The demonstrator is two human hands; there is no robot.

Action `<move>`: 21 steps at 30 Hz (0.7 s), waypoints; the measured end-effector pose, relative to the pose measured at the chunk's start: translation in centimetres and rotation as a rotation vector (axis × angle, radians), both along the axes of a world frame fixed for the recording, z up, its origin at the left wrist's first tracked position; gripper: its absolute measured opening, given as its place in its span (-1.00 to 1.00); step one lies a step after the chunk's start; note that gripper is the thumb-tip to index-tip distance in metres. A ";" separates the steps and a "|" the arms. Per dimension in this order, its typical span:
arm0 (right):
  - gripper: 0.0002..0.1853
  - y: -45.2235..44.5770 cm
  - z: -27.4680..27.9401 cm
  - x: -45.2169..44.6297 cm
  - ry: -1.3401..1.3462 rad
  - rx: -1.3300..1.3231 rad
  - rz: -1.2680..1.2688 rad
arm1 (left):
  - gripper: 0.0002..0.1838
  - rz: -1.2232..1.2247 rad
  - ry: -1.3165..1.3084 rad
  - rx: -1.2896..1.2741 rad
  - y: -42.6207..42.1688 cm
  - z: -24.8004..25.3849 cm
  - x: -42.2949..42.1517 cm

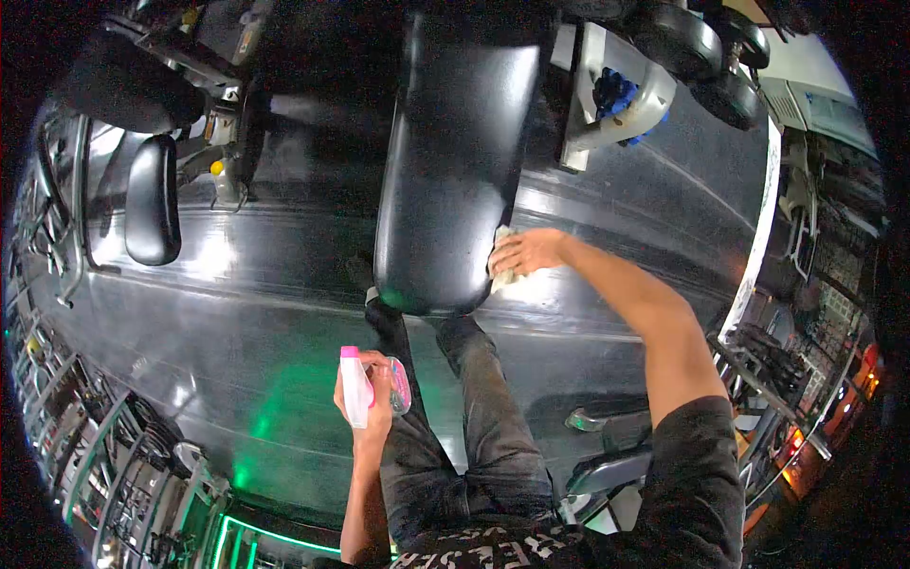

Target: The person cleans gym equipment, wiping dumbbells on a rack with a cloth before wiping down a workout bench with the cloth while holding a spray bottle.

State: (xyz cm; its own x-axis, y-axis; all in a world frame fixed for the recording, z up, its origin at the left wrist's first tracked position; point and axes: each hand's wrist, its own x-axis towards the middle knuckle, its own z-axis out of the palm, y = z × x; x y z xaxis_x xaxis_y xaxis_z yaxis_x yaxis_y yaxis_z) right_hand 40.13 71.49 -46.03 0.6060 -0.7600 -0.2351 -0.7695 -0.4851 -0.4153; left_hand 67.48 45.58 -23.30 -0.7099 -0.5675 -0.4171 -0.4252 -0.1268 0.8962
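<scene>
A long black padded bench (455, 161) runs up the middle of the head view, its rounded near end shining under the light. My right hand (529, 252) is closed on a pale cloth (502, 261) and presses it to the bench's right edge, close to the near end. Lower down and to the left, my left hand (374, 394) grips a spray bottle with a pink and white top (355, 389). The bottle's pink patterned body (400, 387) shows to the right of the fingers. It is held away from the bench.
Dumbbells (678, 43) sit at the upper right, near a pale metal frame (616, 104) with a blue item on it. A small black pad (152, 201) belongs to a machine at the left. Racks (114, 455) line the lower left. My legs (493, 408) stand below the bench.
</scene>
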 end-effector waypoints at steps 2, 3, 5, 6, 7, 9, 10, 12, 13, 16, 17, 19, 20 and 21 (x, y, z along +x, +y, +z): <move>-0.81 -1.1 0.7 -3.4 0.123 0.061 0.079 | -0.93 0.014 -0.015 0.002 -0.1 0.4 -0.6; -0.82 -0.9 -0.4 -5.2 0.107 0.025 0.044 | -0.94 0.016 -0.030 0.000 -0.1 0.4 -0.8; -0.83 -0.9 0.2 -9.1 0.097 0.053 -0.109 | -0.94 0.005 -0.042 -0.002 -0.2 -0.3 -0.5; -0.83 -1.0 0.8 -10.9 0.080 0.099 -0.200 | -0.95 -0.012 -0.050 -0.008 -0.3 -0.6 -0.4; -0.81 -1.4 2.4 -12.5 0.213 0.106 -0.196 | -0.95 -0.021 -0.053 -0.005 -0.3 -0.6 -0.5; -0.68 -1.4 3.7 -14.9 0.395 0.063 -0.416 | -0.94 -0.055 -0.022 -0.082 -0.5 -0.6 -0.9; -0.57 -1.4 4.5 -15.8 0.466 0.125 -0.626 | -0.94 -0.066 -0.024 -0.085 -0.5 -0.4 -1.1; -0.51 -0.7 4.6 -17.8 0.490 0.029 -0.863 | -0.93 -0.041 -0.028 -0.019 -0.6 0.2 -1.8; -0.45 -0.5 4.8 -18.4 0.514 -0.072 -1.088 | -0.93 -0.052 -0.029 -0.022 -0.9 0.1 -2.0; -0.47 -4.0 8.3 -17.0 0.010 -0.234 -1.753 | -0.93 -0.121 0.058 -0.037 -1.5 -0.4 -2.4; -0.47 -4.8 7.4 -16.9 0.008 -0.236 -1.765 | -0.94 -0.102 0.047 -0.005 -1.6 -0.5 -2.6; -0.37 -6.8 4.8 -16.0 -0.141 -0.646 -1.784 | -0.94 -0.096 0.030 0.018 -2.2 -0.6 -2.6; -0.33 -7.6 3.5 -14.8 -0.104 -0.500 -1.781 | -0.90 -0.147 0.021 -0.016 -2.5 -0.5 -2.5; -0.28 -8.6 2.6 -13.8 -0.066 -0.353 -1.775 | -0.86 -0.202 0.013 -0.047 -2.9 -0.5 -2.4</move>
State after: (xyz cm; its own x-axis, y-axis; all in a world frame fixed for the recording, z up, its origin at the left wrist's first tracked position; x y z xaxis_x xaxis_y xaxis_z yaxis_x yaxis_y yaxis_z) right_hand 26.31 62.91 -43.46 -0.8930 -0.4471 0.0511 -0.4027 0.7434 -0.5341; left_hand 65.04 42.72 -23.75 -0.8164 -0.4318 -0.3835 -0.4258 0.0015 0.9048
